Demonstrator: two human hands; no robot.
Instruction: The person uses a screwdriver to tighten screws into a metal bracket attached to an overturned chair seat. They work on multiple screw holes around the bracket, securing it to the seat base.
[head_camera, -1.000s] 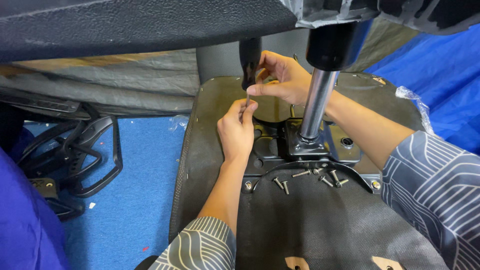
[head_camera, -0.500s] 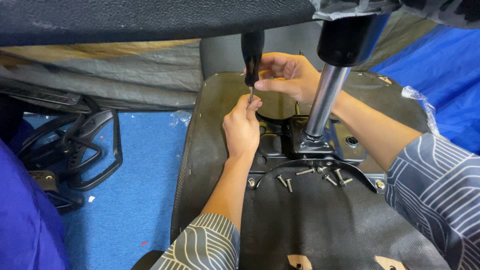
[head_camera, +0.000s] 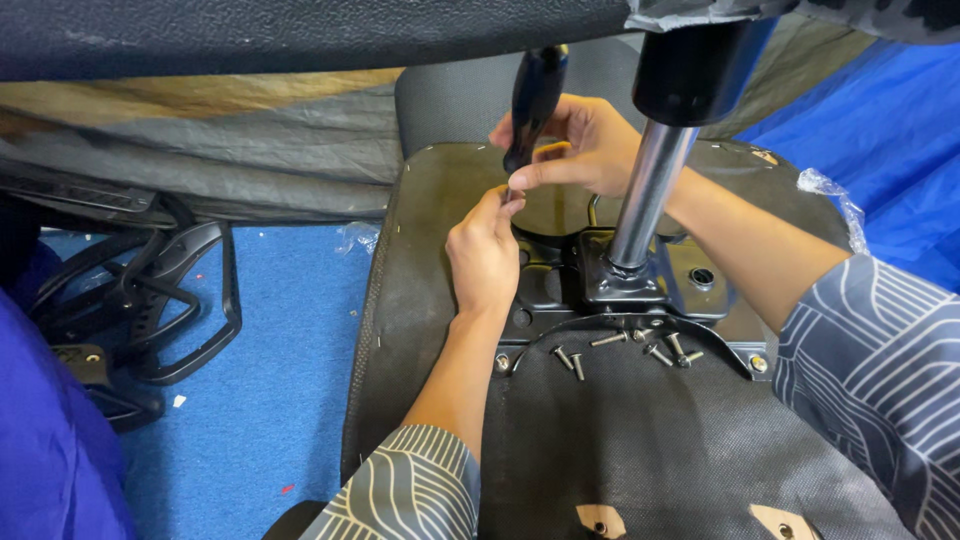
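An upturned office chair seat (head_camera: 420, 290) lies before me, its black underside up. A metal mechanism plate (head_camera: 690, 285) is bolted at its middle, and a chrome gas cylinder (head_camera: 645, 200) rises from it. My right hand (head_camera: 580, 145) grips the black handle of a screwdriver (head_camera: 535, 95) held nearly upright. My left hand (head_camera: 485, 250) pinches the lower shaft near the tip, at the plate's left edge. What sits under the tip is hidden by my fingers. Several loose screws (head_camera: 630, 345) lie on the seat just below the plate.
Black chair armrests and frame parts (head_camera: 170, 300) lie on the blue floor (head_camera: 260, 400) at left. A dark padded edge (head_camera: 300, 30) overhangs the top. Blue sheeting (head_camera: 880, 130) and a clear plastic bag (head_camera: 830, 190) are at right. Blue cloth (head_camera: 50, 450) fills the lower left corner.
The view has shifted slightly. The screwdriver has come more upright and a little higher, with both hands staying on it at the plate's left edge.
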